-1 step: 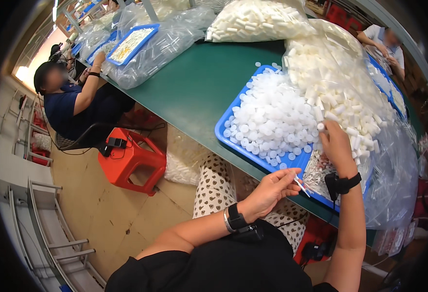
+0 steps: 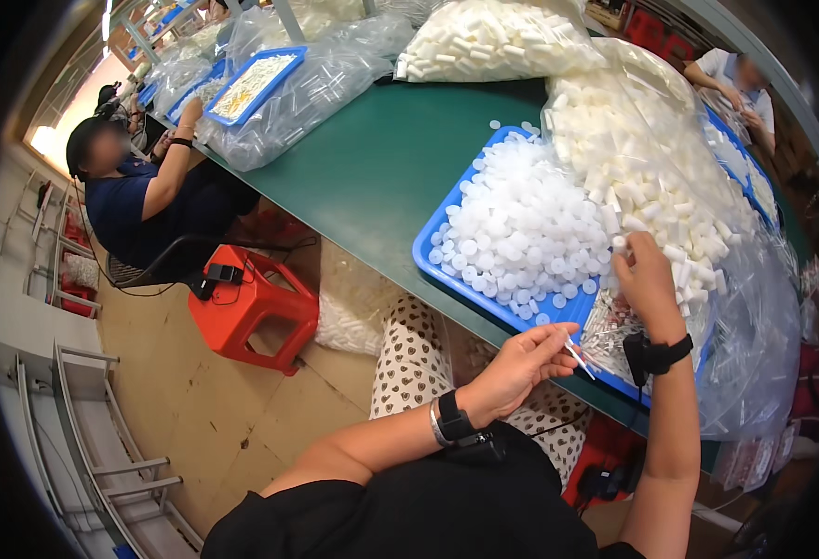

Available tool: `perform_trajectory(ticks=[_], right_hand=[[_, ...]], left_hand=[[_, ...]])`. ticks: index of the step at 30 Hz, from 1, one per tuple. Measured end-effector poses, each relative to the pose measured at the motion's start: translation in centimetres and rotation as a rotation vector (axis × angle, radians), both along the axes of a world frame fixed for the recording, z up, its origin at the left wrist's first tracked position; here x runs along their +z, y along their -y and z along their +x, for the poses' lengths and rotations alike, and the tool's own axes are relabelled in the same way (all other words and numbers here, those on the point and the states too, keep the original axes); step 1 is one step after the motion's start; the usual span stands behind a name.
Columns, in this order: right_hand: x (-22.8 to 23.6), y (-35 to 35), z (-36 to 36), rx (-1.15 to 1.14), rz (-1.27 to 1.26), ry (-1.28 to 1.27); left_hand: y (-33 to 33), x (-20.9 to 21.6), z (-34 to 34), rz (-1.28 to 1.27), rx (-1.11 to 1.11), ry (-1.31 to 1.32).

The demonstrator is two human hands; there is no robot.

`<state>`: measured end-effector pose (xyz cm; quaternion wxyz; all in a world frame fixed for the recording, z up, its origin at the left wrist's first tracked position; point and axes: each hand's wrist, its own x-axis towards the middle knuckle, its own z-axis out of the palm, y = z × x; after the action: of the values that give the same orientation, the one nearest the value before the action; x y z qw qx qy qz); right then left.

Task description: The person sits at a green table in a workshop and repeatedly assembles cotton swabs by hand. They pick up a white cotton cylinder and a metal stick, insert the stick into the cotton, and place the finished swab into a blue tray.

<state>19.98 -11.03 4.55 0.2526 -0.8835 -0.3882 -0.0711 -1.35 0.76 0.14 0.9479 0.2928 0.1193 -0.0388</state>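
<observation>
My left hand pinches a thin white stick between thumb and fingers, just past the table's front edge. My right hand has its thumb and fingers closed on a short white cylinder, beside the heap of similar pieces. Left of it, a blue tray bears a pile of translucent round discs. Under my right hand lie many thin sticks with reddish and white parts, partly hidden by the hand.
A large clear bag of white cylinders slumps over the green table, and another bag lies behind. A red stool stands on the left. One co-worker sits beyond it; another person sits far right.
My right hand and the white cylinder have shifted very slightly to the right. My left hand looks the same.
</observation>
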Motion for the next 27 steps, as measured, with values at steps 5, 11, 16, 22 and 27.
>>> perform_trajectory(ticks=[5, 11, 16, 22, 27], right_hand=[[3.5, 1.0, -3.8, -0.061, 0.187, -0.223], [3.9, 3.9, -10.7, 0.06, 0.244, -0.703], [2.7, 5.5, -12.5, -0.002, 0.478, -1.162], [1.1, 5.2, -13.4, -0.029, 0.524, -1.224], [1.0, 5.2, -13.8, -0.053, 0.623, -1.424]], left_hand=[[-0.9, 0.5, 0.3, 0.107, 0.034, 0.07], [-0.4, 2.3, 0.8, 0.273, 0.063, 0.226], [0.7, 1.0, 0.4, 0.301, 0.016, 0.251], [0.8, 0.8, 0.0, 0.483, 0.035, 0.365], [0.5, 0.9, -0.4, 0.652, 0.026, 0.336]])
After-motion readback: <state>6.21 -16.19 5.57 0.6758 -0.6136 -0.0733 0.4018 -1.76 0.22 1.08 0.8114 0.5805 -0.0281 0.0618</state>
